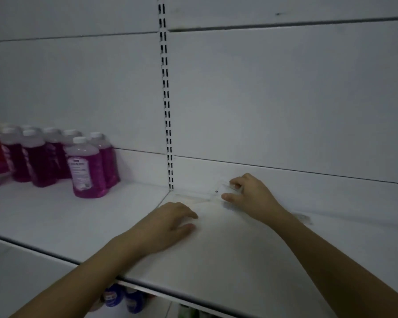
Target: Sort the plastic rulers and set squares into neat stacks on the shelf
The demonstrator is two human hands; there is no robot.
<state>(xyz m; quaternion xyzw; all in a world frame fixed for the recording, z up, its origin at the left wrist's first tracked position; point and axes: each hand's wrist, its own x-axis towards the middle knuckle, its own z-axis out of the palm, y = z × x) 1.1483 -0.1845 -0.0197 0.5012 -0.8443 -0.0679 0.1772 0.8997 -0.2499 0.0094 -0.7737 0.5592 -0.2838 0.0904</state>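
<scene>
Nearest to us, below the front edge of the white metal shelf point(216, 260), a few blue-labelled containers point(122, 297) show on a lower level. On the shelf itself, our left hand point(168, 223) lies flat with straight fingers, pressing down on what seems to be a faint clear sheet that we cannot make out properly. A little farther back, our right hand point(248, 193) has its fingers curled round the end of a clear plastic ruler point(218, 190), which lies close to the back panel near the slotted upright point(167, 111). Well to the left stand pink-liquid bottles with white caps point(85, 166). We judge the sorting barely readable here: one transparent piece is being placed or squared up, and no finished stack is plainly visible.
</scene>
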